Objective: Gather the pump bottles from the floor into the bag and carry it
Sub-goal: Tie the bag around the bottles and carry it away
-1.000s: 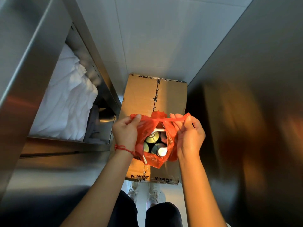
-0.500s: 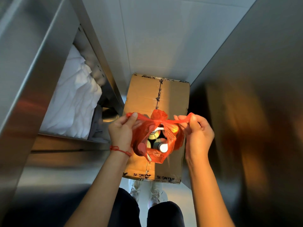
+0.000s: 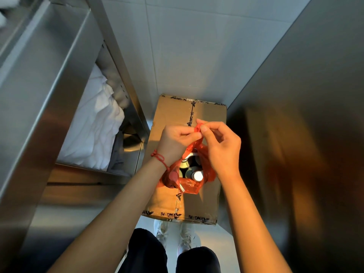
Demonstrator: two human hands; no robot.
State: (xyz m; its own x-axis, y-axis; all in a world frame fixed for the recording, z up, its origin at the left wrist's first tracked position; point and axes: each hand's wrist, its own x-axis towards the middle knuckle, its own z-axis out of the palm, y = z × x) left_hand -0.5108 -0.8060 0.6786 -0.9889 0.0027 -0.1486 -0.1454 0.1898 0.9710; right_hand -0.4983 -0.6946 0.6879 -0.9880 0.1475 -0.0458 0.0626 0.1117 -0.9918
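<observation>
Drawing together from where they had stretched the handles apart, the left hand [image 3: 174,139] and right hand [image 3: 220,146] met above the cardboard box [image 3: 208,119], pinching the red bag [image 3: 189,183] handles; pump bottles [image 3: 197,175] sat inside, apparently ready for carrying.

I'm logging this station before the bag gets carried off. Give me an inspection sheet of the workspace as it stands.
Surface: taped cardboard box on a pale tiled floor; the bag is over it, contact unclear.
Job's things: red plastic bag, mouth partly open, pump bottles upright inside.
Clutter: white cloth on the steel shelf at the left.
Grippers: left hand and right hand meet above the bag, fingers pinching its handles together.
Cables: nothing seen.
Surroundings: steel panel at the right; the person's shoes behind the box.
</observation>
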